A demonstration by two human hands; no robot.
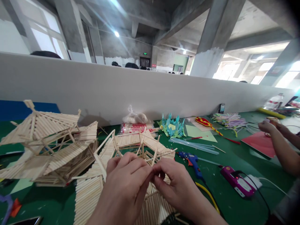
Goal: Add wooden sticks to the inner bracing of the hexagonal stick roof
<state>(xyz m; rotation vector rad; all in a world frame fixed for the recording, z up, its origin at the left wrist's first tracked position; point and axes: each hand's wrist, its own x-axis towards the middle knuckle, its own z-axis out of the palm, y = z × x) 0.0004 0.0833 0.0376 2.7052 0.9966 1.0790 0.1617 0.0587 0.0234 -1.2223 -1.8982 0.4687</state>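
My left hand [127, 179] and my right hand [175, 181] meet over the middle of a wooden stick model [87, 195]. Both have their fingers pinched together, tip against tip. Whatever lies between the fingertips is hidden. The model is a ring of slatted panels made from thin round sticks, with upright and slanting sticks rising at its inner edge. My hands cover part of its centre and front. Just to the right of it lies a blue glue gun [192, 161]. A taller tiered pavilion of the same sticks [50, 123] stands at the left.
Behind the model are bundled sticks [138, 128], a turquoise paper flower ornament [172, 125] and clear glue sticks [194, 145]. A purple power strip [237, 181] with cables lies at right. Another person's hands [269, 126] work over red paper [257, 143]. A white partition [150, 93] backs the green table.
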